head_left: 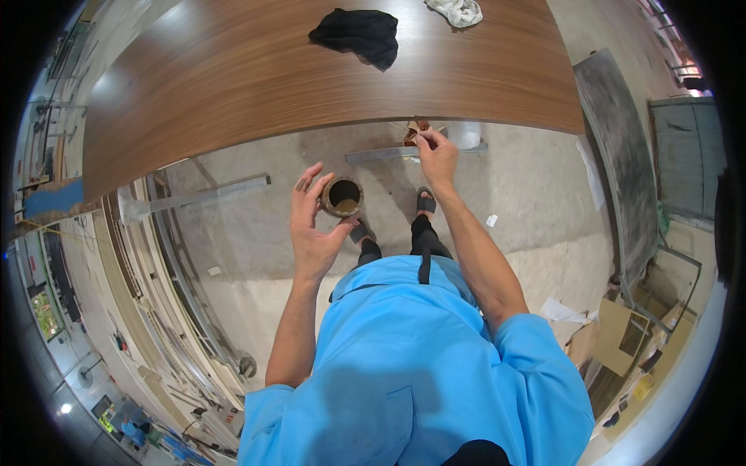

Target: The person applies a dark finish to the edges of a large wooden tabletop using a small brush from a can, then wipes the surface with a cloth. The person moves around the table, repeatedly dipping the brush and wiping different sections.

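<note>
left hand cups a small round open tin with brownish paste inside, fingers curled round its side, thumb under the rim, mouth kept level and facing up so the contents stay put. tin sits in the air just off the near edge of the long wood-grain laminate desk. right hand is raised to that edge, fingertips pinched on a small brown-and-white scrap, can't tell what it is. elbows bent, forearms angled up. black cloth and white rag lie further back.
</note>
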`<action>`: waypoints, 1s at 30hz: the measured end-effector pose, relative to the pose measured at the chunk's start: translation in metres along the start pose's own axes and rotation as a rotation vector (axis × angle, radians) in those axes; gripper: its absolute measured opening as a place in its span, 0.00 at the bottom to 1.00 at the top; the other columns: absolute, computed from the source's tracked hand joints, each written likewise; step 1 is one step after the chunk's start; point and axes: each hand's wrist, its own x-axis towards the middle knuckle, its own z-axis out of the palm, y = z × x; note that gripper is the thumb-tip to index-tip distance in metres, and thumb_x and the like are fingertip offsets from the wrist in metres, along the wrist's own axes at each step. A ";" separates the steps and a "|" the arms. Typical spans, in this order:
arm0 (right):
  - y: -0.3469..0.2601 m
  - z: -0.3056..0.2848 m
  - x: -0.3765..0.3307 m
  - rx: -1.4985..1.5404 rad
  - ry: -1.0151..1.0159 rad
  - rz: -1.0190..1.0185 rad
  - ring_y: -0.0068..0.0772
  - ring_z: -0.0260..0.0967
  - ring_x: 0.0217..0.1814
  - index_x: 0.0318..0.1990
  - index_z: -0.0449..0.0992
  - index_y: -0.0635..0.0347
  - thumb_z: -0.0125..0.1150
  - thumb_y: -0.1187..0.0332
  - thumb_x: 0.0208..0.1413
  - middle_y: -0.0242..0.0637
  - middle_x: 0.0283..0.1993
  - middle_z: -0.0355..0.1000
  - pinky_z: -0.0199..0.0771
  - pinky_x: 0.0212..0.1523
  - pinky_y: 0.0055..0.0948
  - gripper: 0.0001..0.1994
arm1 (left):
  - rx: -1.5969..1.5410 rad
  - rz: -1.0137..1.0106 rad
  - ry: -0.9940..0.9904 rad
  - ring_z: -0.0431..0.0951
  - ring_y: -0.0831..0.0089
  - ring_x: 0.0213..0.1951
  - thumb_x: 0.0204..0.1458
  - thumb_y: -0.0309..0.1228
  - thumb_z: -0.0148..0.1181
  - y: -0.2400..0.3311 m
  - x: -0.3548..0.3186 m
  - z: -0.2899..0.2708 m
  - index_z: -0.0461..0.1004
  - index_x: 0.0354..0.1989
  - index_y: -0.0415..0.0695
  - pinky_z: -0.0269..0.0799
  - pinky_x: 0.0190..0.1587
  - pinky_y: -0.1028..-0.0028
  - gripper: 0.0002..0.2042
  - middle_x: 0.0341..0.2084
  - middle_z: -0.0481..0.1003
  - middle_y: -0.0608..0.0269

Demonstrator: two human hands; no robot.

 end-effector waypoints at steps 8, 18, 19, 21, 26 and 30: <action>-0.018 0.027 -0.010 0.010 -0.074 -0.032 0.33 0.80 0.30 0.38 0.84 0.66 0.69 0.70 0.57 0.43 0.29 0.81 0.77 0.36 0.32 0.08 | 0.015 -0.027 0.045 0.69 0.61 0.67 0.38 0.19 0.72 -0.006 -0.007 -0.036 0.75 0.63 0.45 0.76 0.58 0.66 0.36 0.69 0.64 0.55; -0.017 0.010 -0.014 -0.041 -0.036 -0.017 0.22 0.76 0.29 0.38 0.85 0.65 0.69 0.69 0.59 0.35 0.28 0.81 0.75 0.34 0.27 0.07 | -0.045 -0.009 -0.009 0.67 0.62 0.68 0.42 0.20 0.74 -0.013 -0.004 -0.039 0.74 0.63 0.45 0.76 0.59 0.67 0.34 0.70 0.63 0.56; -0.017 0.010 -0.015 -0.043 -0.021 -0.014 0.25 0.77 0.29 0.38 0.85 0.65 0.68 0.69 0.59 0.38 0.28 0.81 0.76 0.35 0.28 0.08 | -0.015 -0.016 -0.015 0.66 0.63 0.69 0.43 0.20 0.75 -0.014 -0.005 -0.042 0.73 0.64 0.45 0.76 0.61 0.67 0.35 0.70 0.62 0.57; -0.019 0.013 -0.017 -0.038 -0.001 -0.004 0.25 0.77 0.30 0.38 0.85 0.65 0.68 0.69 0.59 0.38 0.29 0.82 0.76 0.35 0.29 0.08 | 0.019 -0.021 -0.014 0.66 0.64 0.70 0.44 0.20 0.76 -0.014 -0.009 -0.050 0.72 0.65 0.46 0.76 0.63 0.67 0.35 0.71 0.60 0.58; -0.022 0.017 -0.016 -0.057 0.012 -0.001 0.21 0.75 0.30 0.39 0.84 0.67 0.68 0.70 0.60 0.34 0.29 0.81 0.75 0.35 0.26 0.08 | 0.000 -0.039 0.017 0.67 0.62 0.68 0.38 0.19 0.74 -0.010 -0.011 -0.047 0.75 0.63 0.45 0.75 0.57 0.67 0.36 0.69 0.64 0.57; -0.013 0.001 -0.007 0.033 -0.138 -0.087 0.24 0.76 0.30 0.38 0.84 0.67 0.68 0.69 0.58 0.36 0.28 0.81 0.76 0.35 0.28 0.08 | 0.030 -0.019 -0.014 0.66 0.64 0.70 0.45 0.20 0.75 -0.002 -0.008 -0.028 0.72 0.65 0.44 0.75 0.64 0.65 0.34 0.71 0.61 0.57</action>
